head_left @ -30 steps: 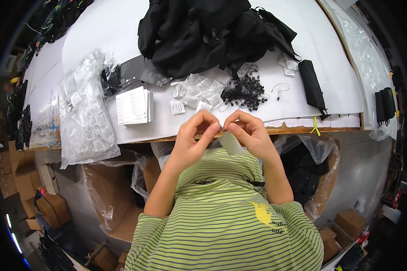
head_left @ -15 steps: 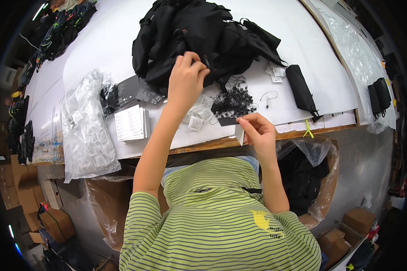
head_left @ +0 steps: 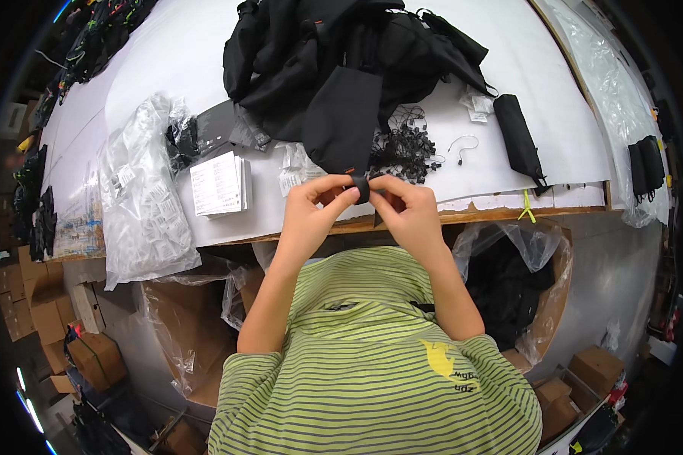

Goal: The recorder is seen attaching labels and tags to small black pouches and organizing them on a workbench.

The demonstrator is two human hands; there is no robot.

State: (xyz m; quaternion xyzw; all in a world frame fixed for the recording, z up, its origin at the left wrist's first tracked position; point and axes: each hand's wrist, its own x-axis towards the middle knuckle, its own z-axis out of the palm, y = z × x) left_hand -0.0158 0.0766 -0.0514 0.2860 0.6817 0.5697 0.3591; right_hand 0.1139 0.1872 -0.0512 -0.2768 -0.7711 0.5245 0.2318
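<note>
A black fabric pouch [head_left: 343,121] stretches from the dark heap toward me, a small orange mark near its close end. At that end, my left hand [head_left: 316,206] pinches a short black loop [head_left: 361,189] between thumb and fingers. My right hand [head_left: 408,211] is closed at the loop's other side, fingertips almost meeting the left ones. A dark pointed corner, perhaps of a hang tag [head_left: 378,220], shows below the right fingers; the rest is hidden. Just beyond the right hand lies a tangle of black tag strings [head_left: 408,148].
A heap of black bags [head_left: 296,53] covers the table's middle. To the left are a stack of white leaflets [head_left: 217,186], dark cards [head_left: 215,127] and a clear bag of labels [head_left: 148,205]. A rolled black pouch [head_left: 517,140] lies right. Lined cartons [head_left: 558,284] stand below the edge.
My left hand has come back from the heap, drawing the black pouch's end toward me. My right hand has moved left to meet it; the card it held is now mostly hidden.
</note>
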